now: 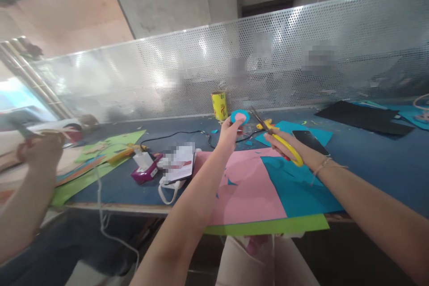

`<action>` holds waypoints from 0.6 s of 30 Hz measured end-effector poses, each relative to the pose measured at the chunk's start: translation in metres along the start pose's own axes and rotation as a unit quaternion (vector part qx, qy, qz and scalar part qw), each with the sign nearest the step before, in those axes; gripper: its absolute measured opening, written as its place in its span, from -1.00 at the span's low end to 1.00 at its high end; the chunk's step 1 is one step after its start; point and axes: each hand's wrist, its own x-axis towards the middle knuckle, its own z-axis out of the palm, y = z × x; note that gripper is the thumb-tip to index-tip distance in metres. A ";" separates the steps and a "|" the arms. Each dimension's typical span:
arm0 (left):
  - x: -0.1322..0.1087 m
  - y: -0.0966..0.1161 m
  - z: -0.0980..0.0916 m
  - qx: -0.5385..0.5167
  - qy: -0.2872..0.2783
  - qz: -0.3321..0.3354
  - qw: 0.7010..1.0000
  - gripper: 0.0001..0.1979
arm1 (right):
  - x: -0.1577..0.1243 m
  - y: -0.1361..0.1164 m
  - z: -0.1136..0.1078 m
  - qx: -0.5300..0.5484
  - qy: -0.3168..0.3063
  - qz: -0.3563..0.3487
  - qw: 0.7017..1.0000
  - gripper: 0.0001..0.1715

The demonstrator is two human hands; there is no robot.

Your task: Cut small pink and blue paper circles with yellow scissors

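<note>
My left hand [229,134] pinches a small blue paper disc [244,113] with a pink centre, held up above the table. Just right of it, my right hand [279,139] is closed on yellow-handled scissors [291,147]. Their blades point up and left toward the disc, apart from it as far as I can see. Under my forearms lie a pink paper sheet [248,192] and a blue paper sheet [301,192], on top of a green sheet [268,228]. Small blue scraps rest on the pink sheet.
A yellow cylindrical container [219,106] stands near the perforated metal panel [187,71]. Left are a phone [181,164], a purple box [144,175] and cables; right, a dark phone [311,142] and black paper [362,117]. Another person's hand [42,147] is at far left.
</note>
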 end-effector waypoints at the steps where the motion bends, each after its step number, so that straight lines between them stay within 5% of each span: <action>1: 0.000 0.000 0.000 0.001 -0.003 -0.001 1.000 -0.78 | 0.003 0.002 0.001 -0.028 0.043 -0.026 0.998 -0.49; 3: 0.000 -0.001 0.001 -0.003 -0.012 -0.005 1.000 -0.76 | 0.005 0.005 0.001 -0.053 0.080 -0.054 0.994 -0.52; 9: -0.001 -0.006 0.001 -0.014 -0.026 -0.015 0.999 -0.77 | -0.001 -0.001 0.002 0.032 -0.021 -0.004 0.999 -0.61; 18: 0.000 -0.008 0.002 -0.032 -0.029 -0.022 0.999 -0.81 | -0.008 -0.008 0.004 -0.015 -0.048 -0.035 0.998 -0.50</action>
